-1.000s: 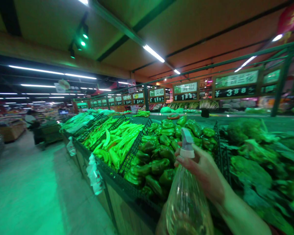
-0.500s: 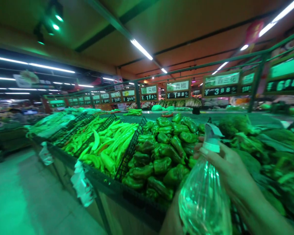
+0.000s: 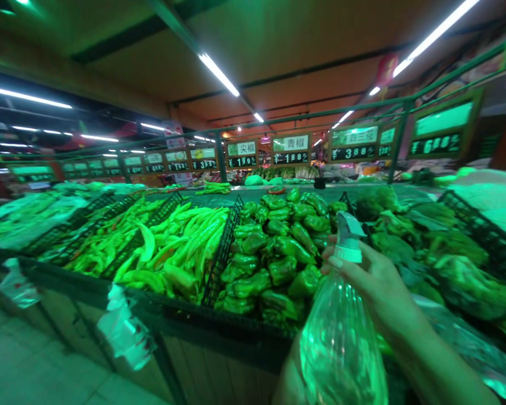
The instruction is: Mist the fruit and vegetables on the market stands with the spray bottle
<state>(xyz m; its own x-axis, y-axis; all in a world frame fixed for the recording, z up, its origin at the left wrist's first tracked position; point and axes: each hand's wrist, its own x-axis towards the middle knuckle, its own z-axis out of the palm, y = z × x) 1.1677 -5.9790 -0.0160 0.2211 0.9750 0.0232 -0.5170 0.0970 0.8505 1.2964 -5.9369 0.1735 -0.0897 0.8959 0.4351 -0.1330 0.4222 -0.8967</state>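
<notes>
A clear, ribbed spray bottle [image 3: 341, 349] with a pale spray head stands upright in front of me at the lower right. My right hand [image 3: 373, 275] is closed around its neck, just under the spray head. Against the left side of the bottle's body rests my left hand [image 3: 290, 374], its fingers mostly hidden behind the bottle. Past the bottle lies a heap of dark green peppers [image 3: 274, 264]. Leafy broccoli heads [image 3: 438, 236] are piled to the right of my right hand.
Long light green peppers [image 3: 189, 242] fill the section to the left, with black crate dividers [image 3: 223, 253] between. Plastic bags [image 3: 124, 329] hang from the stand's front edge. Price signs [image 3: 290, 151] hang from a green rail behind. Tiled floor [image 3: 34, 360] shows at lower left.
My view has turned to the right, so the stand and signs sit farther left, and more of the right-hand produce shows. Both hands keep their hold on the spray bottle.
</notes>
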